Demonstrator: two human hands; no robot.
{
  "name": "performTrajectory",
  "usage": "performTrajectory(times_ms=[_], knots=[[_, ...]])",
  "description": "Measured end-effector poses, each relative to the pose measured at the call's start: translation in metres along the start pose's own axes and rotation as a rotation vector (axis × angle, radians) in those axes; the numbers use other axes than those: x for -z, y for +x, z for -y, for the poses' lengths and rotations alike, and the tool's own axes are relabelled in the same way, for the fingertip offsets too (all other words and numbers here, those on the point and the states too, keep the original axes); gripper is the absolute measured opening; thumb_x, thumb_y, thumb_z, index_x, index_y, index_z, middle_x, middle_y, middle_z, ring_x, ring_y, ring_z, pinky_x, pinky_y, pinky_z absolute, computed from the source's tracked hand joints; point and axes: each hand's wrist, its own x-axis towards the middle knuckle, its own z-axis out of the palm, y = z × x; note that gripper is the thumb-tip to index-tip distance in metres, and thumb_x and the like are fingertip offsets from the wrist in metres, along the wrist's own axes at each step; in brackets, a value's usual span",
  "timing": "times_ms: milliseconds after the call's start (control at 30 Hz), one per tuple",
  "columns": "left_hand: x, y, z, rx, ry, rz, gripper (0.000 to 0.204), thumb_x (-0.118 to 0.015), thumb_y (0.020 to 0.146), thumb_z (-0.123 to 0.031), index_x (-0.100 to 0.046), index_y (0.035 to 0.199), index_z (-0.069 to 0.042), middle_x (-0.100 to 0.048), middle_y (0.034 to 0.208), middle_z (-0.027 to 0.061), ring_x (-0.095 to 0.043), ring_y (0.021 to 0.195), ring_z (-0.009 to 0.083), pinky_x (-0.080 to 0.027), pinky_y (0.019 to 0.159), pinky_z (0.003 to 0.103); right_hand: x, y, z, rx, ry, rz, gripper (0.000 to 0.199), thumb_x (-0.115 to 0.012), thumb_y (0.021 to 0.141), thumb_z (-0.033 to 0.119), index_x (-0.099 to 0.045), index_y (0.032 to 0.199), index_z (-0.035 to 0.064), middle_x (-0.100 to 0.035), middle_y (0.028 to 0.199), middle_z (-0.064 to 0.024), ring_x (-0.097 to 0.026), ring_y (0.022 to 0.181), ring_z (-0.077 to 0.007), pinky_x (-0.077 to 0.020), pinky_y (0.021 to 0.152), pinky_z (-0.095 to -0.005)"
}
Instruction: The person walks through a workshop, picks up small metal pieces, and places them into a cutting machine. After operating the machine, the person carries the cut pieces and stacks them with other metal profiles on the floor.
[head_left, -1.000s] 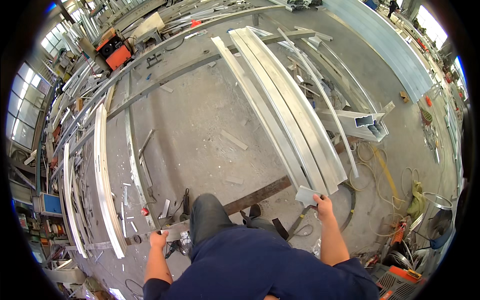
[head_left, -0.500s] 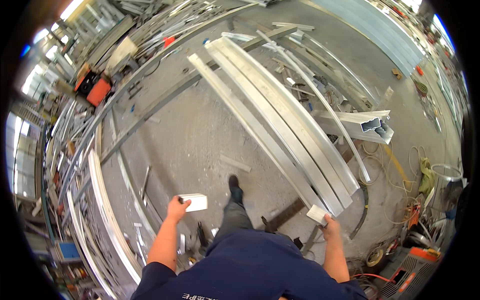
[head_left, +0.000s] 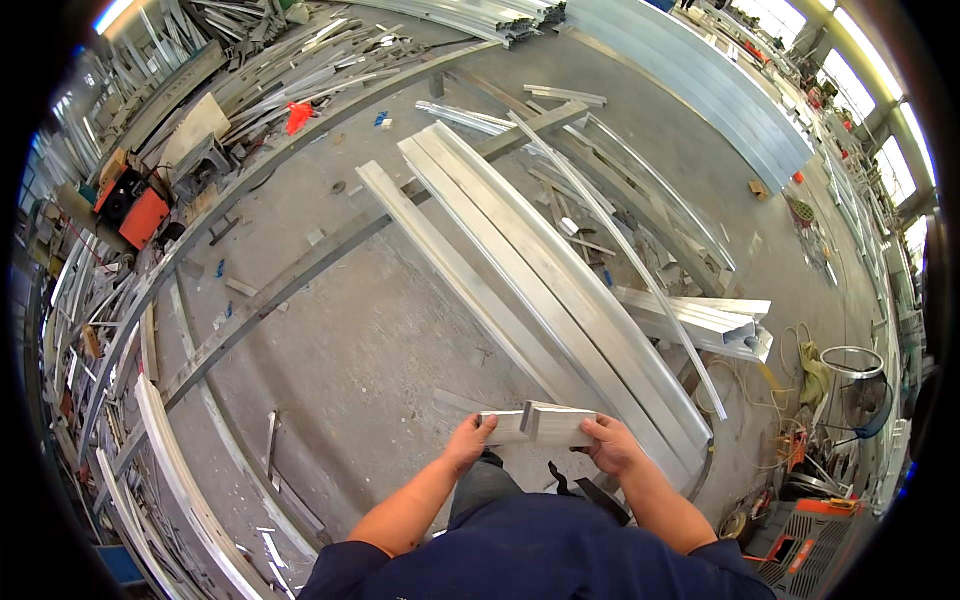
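In front of my body, my left hand (head_left: 468, 445) is closed around the outer end of a short silver metal profile piece (head_left: 506, 428). My right hand (head_left: 614, 447) grips a second short metal profile piece (head_left: 562, 426) by its right end. Both pieces are held level above the floor, their inner ends meeting or nearly so; I cannot tell whether they touch. Just beyond the right-hand piece lie long silver metal profiles (head_left: 560, 270), side by side on a steel beam (head_left: 340, 235). A narrower profile (head_left: 460, 285) rests along their left.
Several long profiles (head_left: 185, 470) lie at the left. An orange and black machine (head_left: 133, 210) stands at the back left amid heaped metal offcuts (head_left: 310, 70). At the right are short profile bundles (head_left: 700, 320), a wire-framed stand (head_left: 850, 385) and a grey-orange case (head_left: 805, 550).
Both hands have come inward from wide apart, bringing the two short metal pieces end to end in front of me. The view has tilted further up and ahead.
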Motion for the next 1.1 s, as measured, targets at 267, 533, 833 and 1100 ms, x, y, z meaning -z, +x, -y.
performTrajectory(times_ms=[267,533,833,1100], knots=[[0.034,0.027,-0.059,0.106,0.05,-0.232,0.066,-0.068,0.086,-0.036,-0.046,0.127,0.012,-0.059,0.113,0.0194,-0.056,0.101,0.0222,-0.046,0.085,0.034,-0.01,0.085,0.021,-0.009,0.18,0.036,0.04,-0.058,0.092,0.021,-0.05,0.125,-0.0007,-0.057,0.121,-0.0109,-0.055,0.107,-0.0248,-0.044,0.087,-0.0433],[0.069,0.108,-0.115,0.09,0.231,-0.4,0.041,-0.076,0.079,-0.021,-0.063,0.107,0.006,-0.066,0.097,0.0106,-0.059,0.087,0.0177,-0.046,0.078,0.031,0.114,0.234,0.032,-0.082,0.15,-0.664,0.033,-0.076,0.08,0.03,-0.061,0.101,0.0093,-0.06,0.084,-0.0027,-0.051,0.067,-0.0166,-0.0368,0.056,-0.0324],[0.08,0.259,-0.221,0.138,0.396,-0.401,0.051,-0.075,0.08,-0.026,-0.059,0.112,0.01,-0.064,0.1,0.0134,-0.056,0.092,0.0198,-0.044,0.081,0.035,0.167,0.384,0.013,0.106,0.871,-0.623,0.034,-0.069,0.085,0.031,-0.058,0.112,0.0121,-0.061,0.099,-0.0021,-0.054,0.09,-0.0205,-0.0418,0.073,-0.0371],[0.052,0.454,-0.249,0.163,0.221,-0.199,0.055,-0.076,0.079,-0.035,-0.059,0.112,0.006,-0.064,0.095,0.0086,-0.056,0.079,0.0169,-0.044,0.068,0.031,0.151,0.383,-0.009,0.034,0.436,-0.895,0.05,-0.068,0.085,0.039,-0.056,0.118,0.0029,-0.06,0.103,-0.0074,-0.055,0.092,-0.0199,-0.0437,0.077,-0.0359]])
